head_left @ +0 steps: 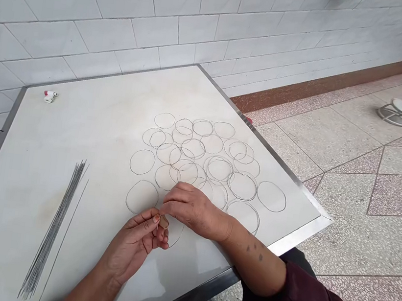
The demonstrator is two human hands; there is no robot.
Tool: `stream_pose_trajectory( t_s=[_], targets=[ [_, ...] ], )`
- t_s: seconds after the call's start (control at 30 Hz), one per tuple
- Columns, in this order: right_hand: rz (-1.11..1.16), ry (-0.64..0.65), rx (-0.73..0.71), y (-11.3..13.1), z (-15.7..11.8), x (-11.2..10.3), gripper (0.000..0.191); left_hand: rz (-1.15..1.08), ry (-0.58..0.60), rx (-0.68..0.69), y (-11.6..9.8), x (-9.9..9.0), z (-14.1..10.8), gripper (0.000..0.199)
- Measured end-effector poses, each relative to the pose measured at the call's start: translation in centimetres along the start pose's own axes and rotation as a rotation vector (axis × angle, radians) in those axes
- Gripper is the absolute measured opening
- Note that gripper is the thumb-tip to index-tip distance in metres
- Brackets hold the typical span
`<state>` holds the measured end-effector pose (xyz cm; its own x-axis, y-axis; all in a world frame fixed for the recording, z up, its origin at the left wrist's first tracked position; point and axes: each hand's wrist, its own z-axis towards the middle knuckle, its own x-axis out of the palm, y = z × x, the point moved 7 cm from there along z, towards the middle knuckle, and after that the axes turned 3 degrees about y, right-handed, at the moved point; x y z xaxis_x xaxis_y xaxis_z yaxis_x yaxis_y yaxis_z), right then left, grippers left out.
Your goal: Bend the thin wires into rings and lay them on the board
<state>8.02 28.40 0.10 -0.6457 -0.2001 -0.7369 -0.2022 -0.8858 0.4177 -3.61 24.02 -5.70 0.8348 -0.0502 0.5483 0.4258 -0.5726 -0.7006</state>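
left fingers and right fingers pinched close, seemingly on wire loop

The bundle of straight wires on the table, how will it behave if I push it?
The wire bundle would likely splay, since no tie shows around it. Its strands are probably light and fairly stiff, being thin yet lying straight.

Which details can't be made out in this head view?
All in the head view:
Curved thin grey metal wire: its ends, behind the fingers of the left hand and right hand.
Round grey wire rings: exact number, overlapping and partly covered by the right hand.
Bundled straight grey metal wires: count, too fine and packed.
Small red-and-white object: identity, too small.
White rectangular tabletop: near left corner, cut off by the frame.
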Motion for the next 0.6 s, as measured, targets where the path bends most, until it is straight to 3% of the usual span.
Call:
stream_pose_trajectory(
  t_s=[0.37,0.5,0.6],
  targets=[
    [-0.054,0.1,-0.013,0.32,-0.19,0.41,0.028,-0.103,-0.035,0.001,0.8,-0.47,0.22,0.011],
    [-0.084,0.059,-0.058,0.71,0.01,0.16,0.024,-0.121,-0.014,0.027,0.76,-0.34,0.17,0.015],
    [0.052,-0.036,0.018,0.06,0.06,-0.23,0.018,-0.146,0.029,0.091,0.15,0.06,0.05,0.015]
  ],
)
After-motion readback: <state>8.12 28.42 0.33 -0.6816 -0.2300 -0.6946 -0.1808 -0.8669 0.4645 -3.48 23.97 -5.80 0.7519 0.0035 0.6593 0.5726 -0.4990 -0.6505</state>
